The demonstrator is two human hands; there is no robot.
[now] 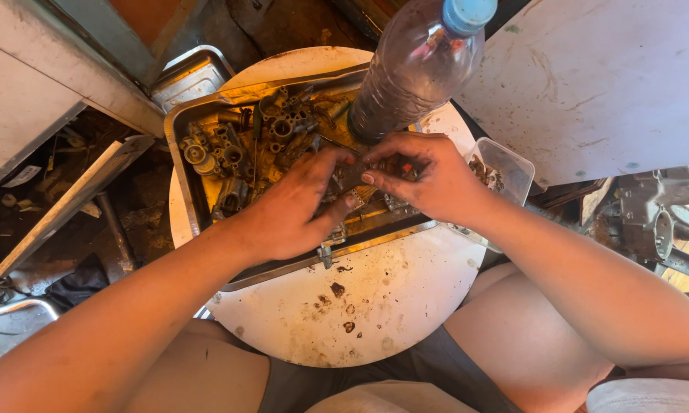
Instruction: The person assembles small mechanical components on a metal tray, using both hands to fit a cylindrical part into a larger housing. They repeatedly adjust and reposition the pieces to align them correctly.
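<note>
Fingers of the left hand [295, 208] and right hand [421, 180] meet over the shallow, oil-stained metal tray [182, 164], both grips pinching one small dark metal part with a red spot [375, 170] between thumb and fingertips. Beneath them the tray holds a heap of grimy grey carburettor castings [241, 145], and a clear plastic bottle with a blue cap [417, 69] stands at its far edge. The tray rests on a round, stained white counter [383, 298], with a small clear plastic tub [505, 170] just beside the right wrist.
</note>
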